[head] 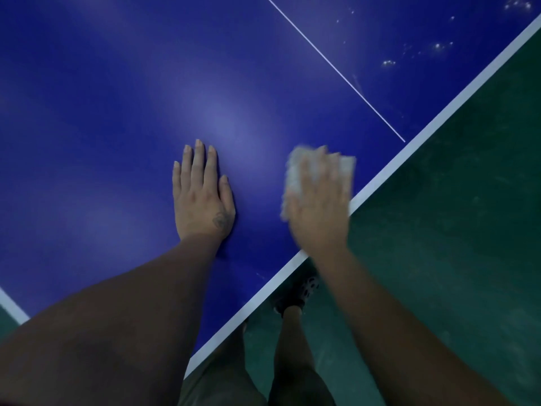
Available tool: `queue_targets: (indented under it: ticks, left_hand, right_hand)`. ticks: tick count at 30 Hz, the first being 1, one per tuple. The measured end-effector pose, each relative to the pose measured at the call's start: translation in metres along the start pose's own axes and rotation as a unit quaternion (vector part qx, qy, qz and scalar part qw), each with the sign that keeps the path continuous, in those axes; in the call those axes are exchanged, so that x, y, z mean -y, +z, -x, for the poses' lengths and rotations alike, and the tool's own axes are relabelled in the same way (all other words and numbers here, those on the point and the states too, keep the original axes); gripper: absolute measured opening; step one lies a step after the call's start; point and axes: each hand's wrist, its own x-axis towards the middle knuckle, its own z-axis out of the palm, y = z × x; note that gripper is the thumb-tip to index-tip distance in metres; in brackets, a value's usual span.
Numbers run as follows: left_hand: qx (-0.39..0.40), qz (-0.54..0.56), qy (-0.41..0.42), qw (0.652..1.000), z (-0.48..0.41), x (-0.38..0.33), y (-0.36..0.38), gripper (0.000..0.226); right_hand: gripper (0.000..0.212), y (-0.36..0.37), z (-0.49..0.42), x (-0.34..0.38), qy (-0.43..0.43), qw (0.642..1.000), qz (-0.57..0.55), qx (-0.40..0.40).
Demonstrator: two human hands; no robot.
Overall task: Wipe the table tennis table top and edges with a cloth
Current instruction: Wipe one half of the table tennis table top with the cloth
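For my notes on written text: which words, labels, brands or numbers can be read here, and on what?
No text can be read.
Dark mark on the left hand: too blurred to tell if it is writing.
Table top: only white lines.

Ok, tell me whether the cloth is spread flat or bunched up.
Flat. The cloth lies pressed on the table under the right hand, its edges showing beyond the hand on both sides. Motion blur hides any folds.

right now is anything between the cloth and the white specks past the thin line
Nothing visible: only bare blue table top lies between the cloth under the right hand and the specks. The left hand rests flat off to the side.
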Motion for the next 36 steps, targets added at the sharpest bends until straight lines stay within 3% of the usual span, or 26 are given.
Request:
queue_targets:
  ticks: [2, 5, 7, 11, 14, 16, 19, 23, 26, 29, 31, 33, 36]
  left_hand:
    - [-0.003, 0.001, 0.002, 1.000, 0.000, 0.000, 0.001, 0.057]
    - [-0.007, -0.001, 0.005, 1.000, 0.001, 0.001, 0.001, 0.056]
    - [-0.004, -0.004, 0.004, 1.000, 0.002, 0.001, 0.000, 0.057]
    - [0.003, -0.003, 0.003, 1.000, 0.003, 0.000, -0.002, 0.057]
    - [0.005, -0.003, 0.003, 1.000, 0.003, 0.000, -0.002, 0.057]
    - [0.004, -0.003, 0.003, 1.000, 0.002, 0.001, -0.002, 0.057]
    - [0.005, -0.003, 0.003, 1.000, 0.003, 0.001, -0.003, 0.057]
    - [0.019, -0.008, 0.000, 1.000, 0.003, 0.000, -0.005, 0.059]
    - [0.034, -0.014, -0.004, 0.999, 0.002, 0.000, -0.006, 0.061]
    - [0.043, -0.016, -0.005, 0.999, 0.003, 0.000, -0.006, 0.061]
    - [0.045, -0.016, -0.004, 0.999, 0.003, 0.000, -0.007, 0.061]
    - [0.048, -0.016, -0.004, 0.999, 0.002, 0.000, -0.008, 0.061]
    - [0.056, -0.017, -0.004, 0.998, 0.001, -0.001, -0.009, 0.062]
  right_hand:
    - [0.066, 0.008, 0.041, 0.022, -0.114, 0.993, -0.009, 0.028]
    - [0.065, 0.015, 0.070, 0.004, -0.184, 0.982, -0.025, 0.022]
    - [0.067, 0.015, 0.065, -0.023, -0.161, 0.987, 0.009, 0.014]
    - [0.066, 0.006, 0.028, -0.064, 0.047, 0.999, 0.009, -0.012]
    - [0.070, 0.002, 0.014, -0.034, 0.139, 0.990, -0.017, -0.009]
    - [0.070, 0.008, 0.027, 0.008, 0.103, 0.994, -0.026, -0.018]
    - [0.067, 0.023, 0.087, 0.066, -0.022, 0.999, -0.042, 0.002]
    - [0.069, 0.025, 0.152, 0.054, -0.108, 0.991, -0.048, 0.061]
    - [0.064, 0.022, 0.138, 0.004, -0.074, 0.996, -0.007, 0.042]
    - [0.067, 0.014, 0.082, -0.034, 0.070, 0.997, 0.017, 0.010]
    - [0.068, 0.008, 0.048, -0.034, 0.120, 0.993, 0.005, 0.004]
    - [0.068, 0.009, 0.036, -0.011, 0.097, 0.995, 0.005, 0.000]
    - [0.067, 0.019, 0.063, 0.043, -0.025, 1.000, 0.016, 0.007]
